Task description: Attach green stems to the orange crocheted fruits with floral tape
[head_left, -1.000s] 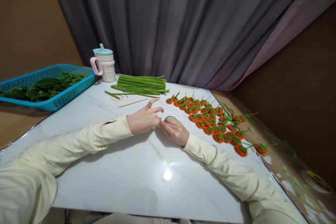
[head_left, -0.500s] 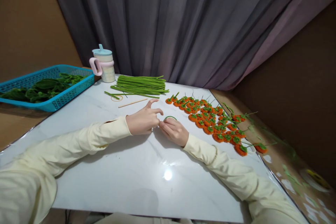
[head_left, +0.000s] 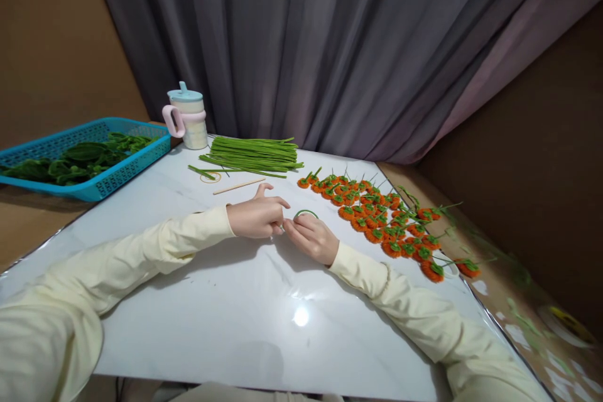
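Over the middle of the table, my two hands meet with their fingertips almost touching. My left hand (head_left: 259,217) has some fingers pinched together, while others arch loosely above; what the pinch holds is too small to make out. My right hand (head_left: 313,240) is closed, thumb and fingers pressed together. A small green-edged roll (head_left: 306,212), apparently tape, shows from behind the right fingers, its lower part hidden by the hand. Close by on the right lie many orange fuzzy flower heads (head_left: 374,235) with green centres and thin stems. A thin wooden stick (head_left: 239,186) lies beyond my left hand.
Green fuzzy stems (head_left: 254,154) lie bundled at the back, near a rubber band (head_left: 210,177). A lidded cup (head_left: 194,122) with a pink handle stands left of them. A blue basket (head_left: 109,186) of green leaves sits far left. Paper scraps (head_left: 517,333) lie at right.
My left hand has shifted slightly left, opening a small gap from the right fingertips, and its raised fingers have lowered a little. The right hand stays nearly in place.
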Demonstrator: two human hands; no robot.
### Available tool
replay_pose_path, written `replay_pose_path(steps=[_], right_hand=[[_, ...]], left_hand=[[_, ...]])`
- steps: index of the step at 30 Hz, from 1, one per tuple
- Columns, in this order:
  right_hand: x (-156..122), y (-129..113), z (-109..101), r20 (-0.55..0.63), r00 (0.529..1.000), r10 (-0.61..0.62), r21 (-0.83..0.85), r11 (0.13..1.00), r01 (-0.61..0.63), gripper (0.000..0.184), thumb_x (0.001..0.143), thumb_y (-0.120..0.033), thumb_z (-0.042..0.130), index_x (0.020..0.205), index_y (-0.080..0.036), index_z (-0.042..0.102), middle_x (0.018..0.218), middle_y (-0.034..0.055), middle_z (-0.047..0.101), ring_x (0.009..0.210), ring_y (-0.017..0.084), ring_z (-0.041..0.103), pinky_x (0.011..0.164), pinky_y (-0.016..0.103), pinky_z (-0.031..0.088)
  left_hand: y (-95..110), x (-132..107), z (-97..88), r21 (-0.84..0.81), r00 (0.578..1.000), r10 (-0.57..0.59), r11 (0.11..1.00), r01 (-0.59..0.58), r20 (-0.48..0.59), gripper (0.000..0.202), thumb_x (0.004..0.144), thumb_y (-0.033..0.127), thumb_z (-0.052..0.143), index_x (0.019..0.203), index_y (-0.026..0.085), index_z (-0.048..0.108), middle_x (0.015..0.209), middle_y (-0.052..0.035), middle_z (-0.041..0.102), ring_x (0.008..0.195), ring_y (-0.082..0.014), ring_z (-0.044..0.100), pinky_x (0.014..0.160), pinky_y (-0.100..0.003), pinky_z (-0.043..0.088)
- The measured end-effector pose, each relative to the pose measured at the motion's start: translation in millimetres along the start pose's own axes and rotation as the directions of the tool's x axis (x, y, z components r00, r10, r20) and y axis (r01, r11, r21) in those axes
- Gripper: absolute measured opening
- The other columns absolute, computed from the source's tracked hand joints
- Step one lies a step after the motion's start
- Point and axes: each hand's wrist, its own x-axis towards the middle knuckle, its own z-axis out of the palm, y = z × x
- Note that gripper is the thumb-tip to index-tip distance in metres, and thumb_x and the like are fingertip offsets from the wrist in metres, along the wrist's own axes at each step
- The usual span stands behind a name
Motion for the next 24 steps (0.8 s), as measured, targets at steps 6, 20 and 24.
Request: replay_pose_path(steps=[6,20,24], right_hand=[[0.4,-0.5,1.9,-0.031,0.998,0.05,0.022,0.999,-0.05,0.018,0.09,-0.005,0.046,0.107,-0.004,0.051,0.071,0.0091,0.06,0.067,0.019,0.053,0.059,0.033,0.046],[-3.5,0.2,4.6,0.014,0.995,0.097,0.025,0.995,-0.098,0.017,0.091,-0.006,0.046,0.108,-0.007,0.049,0.065,0.0055,0.058,0.064,0.018,0.052,0.059,0.03,0.044],[0.5,-0.5,2.1,-0.006,0.994,0.11,0.036,0.993,-0.11,0.014,0.091,-0.006,0.045,0.103,-0.008,0.051,0.066,0.006,0.059,0.062,0.017,0.05,0.057,0.03,0.043]], left_hand=[[3.5,-3.1,-0.8,0.07,1.0,0.002,0.998,-0.002,0.005,0.023,0.072,0.0,0.05,0.054,0.014,0.054,0.065,-0.0011,0.068,0.111,-0.0226,0.055,0.1,-0.05,0.01],[5.5,-2.7,-0.2,0.34,0.996,-0.001,0.94,0.032,-0.093,0.018,0.078,0.017,0.062,0.06,0.014,0.059,0.063,-0.0061,0.068,0.114,-0.0274,0.051,0.099,-0.051,0.021],[8.8,-1.3,-0.9,0.35,0.994,0.038,0.937,0.002,-0.105,0.017,0.076,0.008,0.058,0.06,0.014,0.059,0.067,-0.0073,0.069,0.114,-0.0268,0.051,0.098,-0.052,0.022]])
